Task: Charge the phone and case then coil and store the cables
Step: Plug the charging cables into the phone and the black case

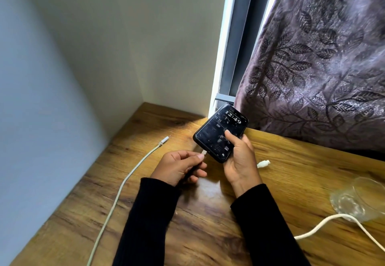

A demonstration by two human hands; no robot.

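The phone (221,133) is gripped by the right hand (239,161); a white plug (203,152) is pinched by the left hand (180,167). If misaligned, the port could be scraped.

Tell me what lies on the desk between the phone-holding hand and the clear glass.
In the head view, a short white connector piece lies on the wooden desk between the right hand holding the phone and the glass; otherwise bare wood.

Wooden table (187,224), white cable (116,195) lying left, clear glass (358,199) right
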